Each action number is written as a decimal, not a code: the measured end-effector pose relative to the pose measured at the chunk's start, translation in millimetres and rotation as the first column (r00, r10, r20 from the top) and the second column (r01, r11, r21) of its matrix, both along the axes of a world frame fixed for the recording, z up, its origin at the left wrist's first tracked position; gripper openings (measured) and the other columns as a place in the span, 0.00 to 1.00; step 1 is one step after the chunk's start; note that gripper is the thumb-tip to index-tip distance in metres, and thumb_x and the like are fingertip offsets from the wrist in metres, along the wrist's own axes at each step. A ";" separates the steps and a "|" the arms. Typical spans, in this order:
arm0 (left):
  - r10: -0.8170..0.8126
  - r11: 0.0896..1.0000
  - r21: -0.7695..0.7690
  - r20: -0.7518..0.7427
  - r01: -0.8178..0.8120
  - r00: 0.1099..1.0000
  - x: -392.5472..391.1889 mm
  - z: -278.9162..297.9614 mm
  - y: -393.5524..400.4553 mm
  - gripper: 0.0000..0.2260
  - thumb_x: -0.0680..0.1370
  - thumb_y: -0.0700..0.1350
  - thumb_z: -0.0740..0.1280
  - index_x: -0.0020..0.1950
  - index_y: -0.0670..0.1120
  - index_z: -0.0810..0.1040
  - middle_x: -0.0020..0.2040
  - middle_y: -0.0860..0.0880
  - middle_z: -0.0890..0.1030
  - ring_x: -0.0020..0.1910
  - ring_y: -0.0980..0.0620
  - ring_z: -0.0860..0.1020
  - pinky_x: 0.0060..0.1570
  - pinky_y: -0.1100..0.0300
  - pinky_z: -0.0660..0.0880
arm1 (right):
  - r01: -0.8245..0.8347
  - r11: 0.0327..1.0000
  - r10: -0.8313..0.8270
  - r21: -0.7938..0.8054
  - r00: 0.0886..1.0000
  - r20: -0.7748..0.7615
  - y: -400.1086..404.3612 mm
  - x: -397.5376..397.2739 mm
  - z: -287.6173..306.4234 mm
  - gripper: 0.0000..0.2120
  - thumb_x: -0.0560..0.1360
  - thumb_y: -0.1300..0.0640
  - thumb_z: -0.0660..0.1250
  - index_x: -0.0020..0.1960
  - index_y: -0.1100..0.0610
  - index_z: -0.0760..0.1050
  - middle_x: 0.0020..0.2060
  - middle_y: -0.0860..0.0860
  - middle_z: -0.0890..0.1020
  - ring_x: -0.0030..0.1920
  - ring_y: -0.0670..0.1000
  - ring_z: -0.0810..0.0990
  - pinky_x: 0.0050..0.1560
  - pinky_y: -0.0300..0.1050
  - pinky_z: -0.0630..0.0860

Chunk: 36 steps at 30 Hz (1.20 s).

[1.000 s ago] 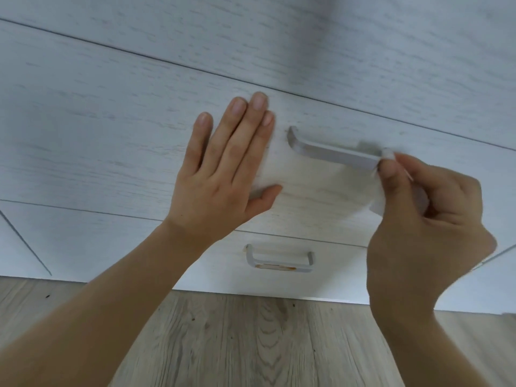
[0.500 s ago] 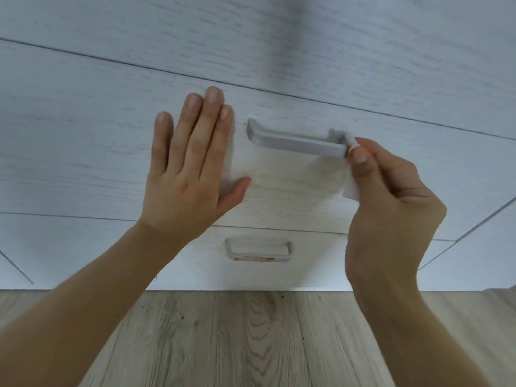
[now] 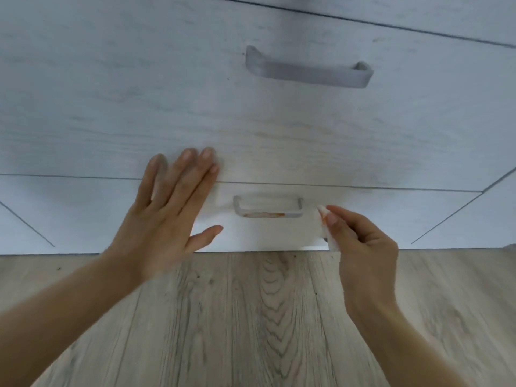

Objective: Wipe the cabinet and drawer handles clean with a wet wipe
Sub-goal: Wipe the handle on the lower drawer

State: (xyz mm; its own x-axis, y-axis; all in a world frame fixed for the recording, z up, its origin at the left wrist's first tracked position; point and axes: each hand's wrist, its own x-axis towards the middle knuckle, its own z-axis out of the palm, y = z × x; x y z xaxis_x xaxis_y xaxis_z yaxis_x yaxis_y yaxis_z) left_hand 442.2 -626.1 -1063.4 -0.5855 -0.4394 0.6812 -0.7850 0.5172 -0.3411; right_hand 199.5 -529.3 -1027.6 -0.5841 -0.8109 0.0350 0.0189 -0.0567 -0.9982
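Pinching a stained wet wipe [image 3: 325, 227], right hand [image 3: 360, 241] fingers sit just right of the smeared bottom drawer handle [image 3: 268, 208]; left hand [image 3: 167, 216] fingers spread flat, left of it

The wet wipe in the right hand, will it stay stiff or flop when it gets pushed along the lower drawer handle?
Probably floppy: the wet wipe sits bunched and folded in the right hand, so it should wrap around the lower drawer handle. It looks thin and light. The orange marks on it suggest it picks up grime like the handle's orange smear.
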 end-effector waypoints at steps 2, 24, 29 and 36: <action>0.036 0.999 0.023 -0.014 -0.036 0.999 -2.8 -21.9 4.6 0.34 0.80 0.60 0.55 0.77 0.39 0.52 0.77 0.42 0.54 0.76 0.43 0.52 0.73 0.41 0.48 | 0.006 1.000 -0.006 0.007 1.000 0.027 -0.7 2.3 -9.4 0.05 0.71 0.57 0.72 0.42 0.48 0.83 0.38 0.43 0.85 0.44 0.38 0.83 0.42 0.25 0.75; 0.090 0.996 0.009 -0.152 -0.090 0.984 -25.3 -57.4 -15.3 0.40 0.80 0.62 0.58 0.78 0.41 0.41 0.77 0.48 0.34 0.75 0.47 0.34 0.68 0.36 0.39 | 0.124 0.984 -0.123 -0.129 0.992 0.017 -27.8 23.4 -38.9 0.05 0.71 0.61 0.73 0.46 0.53 0.82 0.40 0.45 0.86 0.46 0.40 0.83 0.47 0.26 0.74; 0.084 0.996 0.017 -0.167 -0.082 0.982 -26.3 -59.6 -16.7 0.40 0.80 0.62 0.58 0.78 0.42 0.40 0.77 0.49 0.33 0.75 0.47 0.33 0.64 0.32 0.45 | 0.122 0.980 -0.146 -0.157 0.978 -0.150 -15.5 26.2 -43.7 0.07 0.71 0.60 0.73 0.43 0.48 0.82 0.28 0.41 0.74 0.32 0.38 0.74 0.42 0.26 0.74; 0.083 0.997 0.011 -0.165 -0.083 0.983 -24.5 -60.3 -17.3 0.40 0.80 0.62 0.58 0.78 0.42 0.40 0.77 0.49 0.34 0.75 0.46 0.34 0.65 0.34 0.43 | 0.090 0.991 -0.092 -0.094 0.996 -0.019 -22.1 44.8 -49.4 0.05 0.72 0.61 0.72 0.41 0.51 0.79 0.34 0.42 0.82 0.37 0.39 0.79 0.39 0.29 0.75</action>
State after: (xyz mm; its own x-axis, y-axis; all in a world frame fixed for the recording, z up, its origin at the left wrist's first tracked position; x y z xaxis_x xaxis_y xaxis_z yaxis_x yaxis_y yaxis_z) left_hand 417.7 -643.4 -1123.6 -0.4266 -0.4848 0.7635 -0.8705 0.4491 -0.2012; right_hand 244.3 -551.4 -1077.0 -0.6535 -0.7470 0.1226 -0.0141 -0.1499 -0.9886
